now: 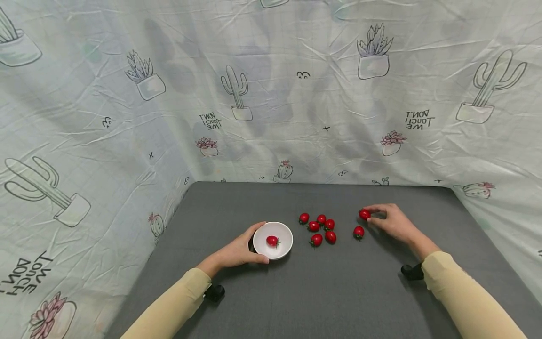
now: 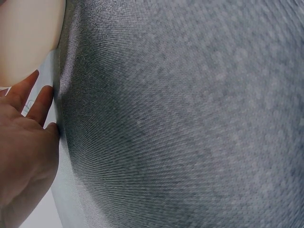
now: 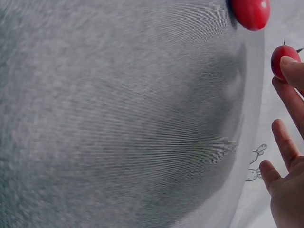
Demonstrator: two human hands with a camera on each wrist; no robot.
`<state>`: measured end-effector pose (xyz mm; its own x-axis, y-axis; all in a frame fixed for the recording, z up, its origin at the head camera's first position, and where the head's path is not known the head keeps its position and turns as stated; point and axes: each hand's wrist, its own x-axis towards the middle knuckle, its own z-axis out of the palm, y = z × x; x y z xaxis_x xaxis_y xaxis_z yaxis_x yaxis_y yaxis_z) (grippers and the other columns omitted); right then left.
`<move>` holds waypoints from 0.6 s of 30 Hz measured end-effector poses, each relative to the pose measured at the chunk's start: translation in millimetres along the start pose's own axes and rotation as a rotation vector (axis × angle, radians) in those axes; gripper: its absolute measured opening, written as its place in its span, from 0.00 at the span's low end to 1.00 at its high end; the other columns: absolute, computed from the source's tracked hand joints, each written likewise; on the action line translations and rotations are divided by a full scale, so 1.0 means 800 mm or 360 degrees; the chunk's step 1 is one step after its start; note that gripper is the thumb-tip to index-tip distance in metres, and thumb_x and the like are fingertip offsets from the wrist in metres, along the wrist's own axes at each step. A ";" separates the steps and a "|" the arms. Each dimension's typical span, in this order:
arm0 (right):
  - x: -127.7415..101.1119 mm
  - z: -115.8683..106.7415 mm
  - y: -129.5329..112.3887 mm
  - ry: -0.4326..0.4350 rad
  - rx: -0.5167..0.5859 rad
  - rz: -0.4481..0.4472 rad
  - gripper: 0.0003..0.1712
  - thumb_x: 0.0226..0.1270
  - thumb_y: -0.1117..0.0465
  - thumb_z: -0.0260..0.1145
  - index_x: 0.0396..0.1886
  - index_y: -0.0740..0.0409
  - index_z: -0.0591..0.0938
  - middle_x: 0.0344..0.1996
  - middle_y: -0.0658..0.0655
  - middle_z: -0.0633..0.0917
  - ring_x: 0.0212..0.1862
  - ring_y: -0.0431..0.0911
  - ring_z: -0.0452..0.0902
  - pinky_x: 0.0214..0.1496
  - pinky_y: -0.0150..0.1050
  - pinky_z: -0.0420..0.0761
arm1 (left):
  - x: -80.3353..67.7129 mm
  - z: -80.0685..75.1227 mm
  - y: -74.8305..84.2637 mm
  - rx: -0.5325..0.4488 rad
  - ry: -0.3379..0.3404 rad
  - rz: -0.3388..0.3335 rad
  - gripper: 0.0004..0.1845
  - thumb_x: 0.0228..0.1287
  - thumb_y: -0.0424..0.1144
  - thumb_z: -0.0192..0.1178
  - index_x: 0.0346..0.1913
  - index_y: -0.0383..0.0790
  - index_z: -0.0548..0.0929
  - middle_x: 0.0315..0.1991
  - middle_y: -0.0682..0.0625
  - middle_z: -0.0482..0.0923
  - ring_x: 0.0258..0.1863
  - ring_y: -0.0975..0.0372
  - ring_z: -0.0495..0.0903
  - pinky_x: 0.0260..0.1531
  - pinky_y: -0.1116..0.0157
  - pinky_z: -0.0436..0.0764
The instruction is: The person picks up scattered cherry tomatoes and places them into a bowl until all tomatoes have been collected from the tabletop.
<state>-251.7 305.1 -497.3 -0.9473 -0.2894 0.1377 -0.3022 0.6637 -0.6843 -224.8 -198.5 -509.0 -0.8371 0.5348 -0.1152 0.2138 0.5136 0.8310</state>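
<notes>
My left hand (image 1: 238, 248) holds a small white bowl (image 1: 286, 252) from its left side, thumb at the near rim and fingers round the far side. One cherry tomato (image 1: 272, 241) with a green stem lies inside the bowl. In the left wrist view the bowl's pale outer wall (image 2: 28, 42) shows above the fingertips. On the right, my right hand (image 1: 394, 224) pinches another cherry tomato (image 3: 279, 61) between thumb and index finger, its other fingers spread. A loose cherry tomato (image 1: 358, 231) lies just in front of the pinched one.
Several more cherry tomatoes (image 1: 314, 226) lie in a loose group between the bowl and my right hand. They all lie on a dark grey table (image 1: 305, 296). A pale curtain (image 1: 271, 103) printed with potted cacti hangs behind and at the sides.
</notes>
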 end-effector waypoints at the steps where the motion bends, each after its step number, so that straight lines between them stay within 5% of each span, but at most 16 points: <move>1: 0.000 -0.001 -0.001 -0.0002 -0.0004 0.0007 0.22 0.75 0.58 0.68 0.62 0.64 0.82 0.60 0.67 0.81 0.66 0.66 0.70 0.64 0.68 0.66 | 0.000 0.000 0.000 -0.0002 -0.0001 0.0000 0.60 0.50 0.54 0.81 0.81 0.54 0.53 0.77 0.52 0.58 0.74 0.58 0.60 0.70 0.47 0.60; 10: 0.005 -0.008 -0.030 -0.0017 -0.0033 0.0061 0.26 0.76 0.50 0.66 0.65 0.59 0.81 0.65 0.66 0.77 0.71 0.66 0.61 0.66 0.70 0.59 | 0.000 -0.001 -0.001 0.0002 0.0010 0.0008 0.60 0.50 0.53 0.81 0.81 0.54 0.54 0.76 0.52 0.59 0.73 0.58 0.60 0.70 0.47 0.60; 18: 0.015 0.002 -0.060 -0.0006 -0.0022 0.0018 0.23 0.74 0.52 0.68 0.64 0.56 0.82 0.62 0.62 0.80 0.69 0.61 0.62 0.65 0.67 0.62 | -0.001 0.000 0.000 0.0004 0.0002 0.0006 0.60 0.50 0.54 0.81 0.81 0.54 0.54 0.76 0.52 0.59 0.73 0.59 0.61 0.70 0.47 0.60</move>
<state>-248.3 268.4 -464.1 -0.9503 -0.2842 0.1274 -0.2928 0.6763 -0.6759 -224.5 -198.6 -508.9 -0.8369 0.5359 -0.1115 0.2180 0.5133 0.8301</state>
